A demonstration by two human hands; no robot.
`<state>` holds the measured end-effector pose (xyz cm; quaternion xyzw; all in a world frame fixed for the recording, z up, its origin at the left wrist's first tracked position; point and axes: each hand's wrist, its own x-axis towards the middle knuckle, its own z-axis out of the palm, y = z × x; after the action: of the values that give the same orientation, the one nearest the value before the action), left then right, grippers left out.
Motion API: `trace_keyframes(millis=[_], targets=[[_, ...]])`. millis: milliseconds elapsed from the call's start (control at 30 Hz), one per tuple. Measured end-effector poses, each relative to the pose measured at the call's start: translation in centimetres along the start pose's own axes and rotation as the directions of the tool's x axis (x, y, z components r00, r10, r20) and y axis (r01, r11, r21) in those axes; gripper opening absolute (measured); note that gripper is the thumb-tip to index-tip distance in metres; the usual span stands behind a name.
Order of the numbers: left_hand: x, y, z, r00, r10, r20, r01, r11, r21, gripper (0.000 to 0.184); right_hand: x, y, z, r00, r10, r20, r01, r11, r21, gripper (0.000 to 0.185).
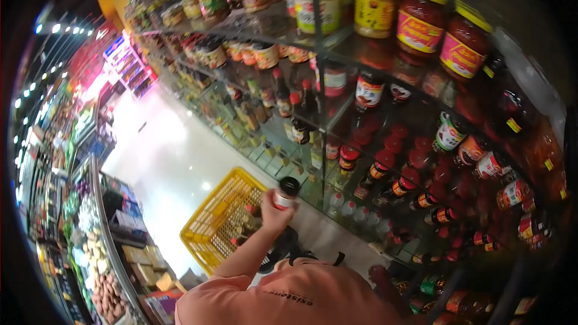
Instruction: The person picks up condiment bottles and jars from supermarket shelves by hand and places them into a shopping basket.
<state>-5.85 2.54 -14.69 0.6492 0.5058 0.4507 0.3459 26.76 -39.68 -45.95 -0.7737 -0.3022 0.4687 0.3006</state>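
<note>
A: You have a pale, shiny floor (168, 138) ahead of you, with spots of light reflected in it. What lines it?

B: On your right stands a tall run of glass shelves (320, 66), packed with jars and bottles. On your left, a produce tabletop (103, 222) carries white, tan and reddish vegetables. At the aisle's far end a lit display stand (129, 69) glows pink and violet.

A: And your hands?

B: The fingers of your left hand (280, 215) are wrapped around a black-lidded jar (287, 190), up beside the right edge of a yellow basket (208, 204), between it and the shelves. Red-capped bottles lie in the basket. The dark shape beside your shirt may be your right hand (382, 278) (it is so deep in shadow that I cannot tell whether its fingers are open or closed).

A: Can you read your labels?

B: Your held jar has a white and red label, its print too small. On the upper shelf, yellow-lidded jars (419, 21) wear pink labels with slanted yellow script, too blurred to make out; next to them, a red-lidded jar (374, 11) has a yellow label with dark marks. Your clearest writing is on your own pink shirt (241, 307): small dark letters reading "existenc", the ending uncertain.
</note>
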Motion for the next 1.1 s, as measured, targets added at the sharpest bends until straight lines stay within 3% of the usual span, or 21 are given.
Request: trace_keyframes(millis=[33,100,167,200,300,367,433,500,567,600,633,800,933,1000,1033,1100], targets=[[-2.4,2.0,0.3,0.993,-0.038,0.112,0.037,0.999,0.009,0.079,4.2,4.5,0.5,0.932,-0.358,-0.058,0.332,0.906,-0.263,0.014],[-5.7,3.3,1.6,0.969,-0.117,0.218,0.144,0.983,-0.11,0.077,3.7,-9.2,-0.5,0.956,-0.205,-0.212,0.227,0.97,0.084,0.007],[-7.5,5.0,1.8,0.942,-0.121,0.312,0.177,0.971,-0.159,0.074,3.8,-19.7,-0.9,0.967,-0.219,-0.127,0.253,0.847,0.468,0.01],[-8.0,4.7,1.8,0.926,-0.078,0.369,0.118,0.989,-0.086,0.071,2.6,-25.6,-0.9,0.968,-0.242,-0.065,0.239,0.811,0.534,0.016],[-7.6,7.4,-0.1,0.877,0.244,0.414,-0.321,0.939,0.125,0.065,-2.3,-40.3,-0.6,0.902,-0.396,0.17,0.197,0.731,0.653,0.044],[-8.0,7.1,-0.8,0.877,0.253,0.408,-0.329,0.936,0.127,0.063,-3.4,-44.7,0.9,0.863,-0.455,0.218,0.23,0.739,0.633,0.051],[-7.8,7.0,-1.9,0.877,0.315,0.364,-0.381,0.916,0.124,0.067,-3.0,-46.0,2.1,0.815,-0.518,0.26,0.271,0.737,0.619,0.058],[-6.8,7.1,-4.1,0.889,0.237,0.392,-0.317,0.936,0.153,0.072,-2.2,-46.5,3.6,0.8,-0.555,0.228,0.335,0.729,0.597,0.061],[-5.8,6.5,-6.2,0.874,0.195,0.445,-0.188,0.98,-0.061,0.079,-1.9,-47.5,4.8,0.796,-0.559,0.232,0.322,0.716,0.619,0.059],[-5.6,5.8,-6.8,0.889,0.101,0.447,-0.015,0.982,-0.191,0.081,-1.9,-47.8,5.3,0.799,-0.56,0.219,0.312,0.698,0.644,0.058],[-5.2,5.1,-7.5,0.892,0.095,0.441,-0.009,0.981,-0.193,0.081,-1.6,-48.1,5.9,0.799,-0.557,0.228,0.309,0.705,0.639,0.058],[-3.0,2.9,-10.8,0.857,0.137,0.497,-0.136,0.99,-0.04,0.081,-0.3,-49.8,9.4,0.803,-0.551,0.225,0.277,0.68,0.679,0.055],[-1.8,0.9,-12.3,0.893,0.141,0.427,-0.126,0.99,-0.062,0.08,-0.2,-52.2,12.3,0.803,-0.529,0.274,0.225,0.695,0.683,0.055],[-0.2,1.1,-13.5,0.833,0.359,0.421,-0.429,0.9,0.082,0.077,-0.3,-53.0,14.1,0.778,-0.561,0.284,0.347,0.76,0.55,0.057],[0.0,0.8,-13.7,0.844,0.342,0.413,-0.412,0.907,0.092,0.077,-0.5,-53.5,15.4,0.775,-0.554,0.305,0.334,0.768,0.547,0.057],[0.6,0.1,-14.3,0.8,0.355,0.483,-0.485,0.857,0.174,0.076,-1.2,-54.9,17.8,0.785,-0.542,0.3,0.476,0.838,0.267,0.062]])
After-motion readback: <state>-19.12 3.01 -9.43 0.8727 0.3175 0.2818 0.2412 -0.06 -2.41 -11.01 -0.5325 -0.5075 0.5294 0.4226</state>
